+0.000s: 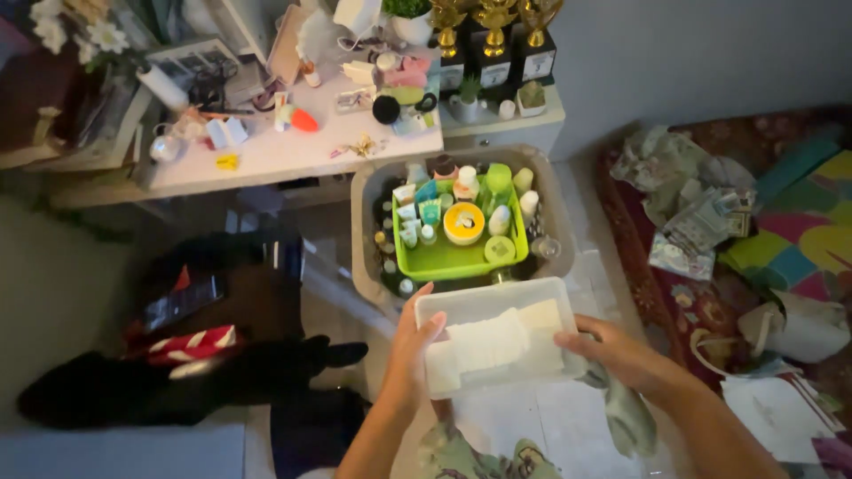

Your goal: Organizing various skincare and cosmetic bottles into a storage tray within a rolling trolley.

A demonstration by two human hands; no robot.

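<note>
Clear plastic container (pixel 497 335) sits between our two hands, low in the middle of the view, held level just in front of the grey tub (pixel 373 191) and a little above the pale floor. Its open top faces up, and we can see flat white sheets (pixel 493 341) lying inside it, stacked unevenly.

Our left hand (pixel 410 350) comes up from the bottom edge with the forearm almost vertical. The palm lies against the container's left end, the thumb hooks over the near left rim and the fingers curl round the outside wall, so the hand is closed on the container. Our right hand (pixel 612 350) reaches in from the lower right, the forearm slanting up and to the left. Its fingers press flat against the right end wall, with the thumb on top by the rim; it too is closed on the container. A bunched cloth (pixel 628 417) hangs under the right wrist, but we cannot tell whether the hand also grips it.

Behind the container, the grey tub holds a bright green tray (pixel 435 259) crowded with small bottles and jars, among them a round yellow jar (pixel 463 223). Beyond the tub stands a cluttered white desk (pixel 284 151). Dark bags (pixel 222 355) lie on the floor to the left, and crumpled paper (pixel 683 200) rests on a patterned rug at the right.
</note>
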